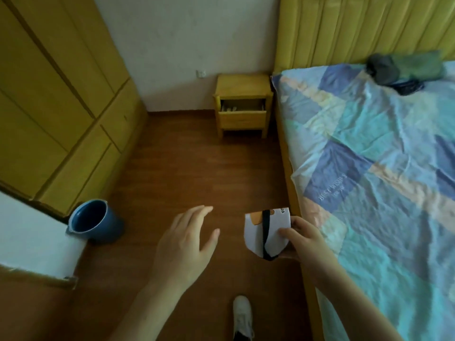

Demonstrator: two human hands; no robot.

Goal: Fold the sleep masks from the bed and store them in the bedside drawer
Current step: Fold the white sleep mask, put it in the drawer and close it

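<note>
My right hand [301,238] grips a folded white sleep mask [256,233] with an orange patch and a black elastic strap, held over the floor beside the bed. To its left, my left hand [186,244] hovers open with fingers spread, holding nothing. The wooden bedside table [242,88] stands far ahead against the wall. Its top drawer [242,110] is pulled open, with pale items inside. The bed [379,168] with a blue and teal patchwork cover fills the right side.
A dark bundle of cloth [396,70] lies near the yellow headboard [357,28]. A blue bucket [94,220] stands on the wooden floor at the left, beside a yellow wardrobe [56,107]. My white shoe [242,316] shows below.
</note>
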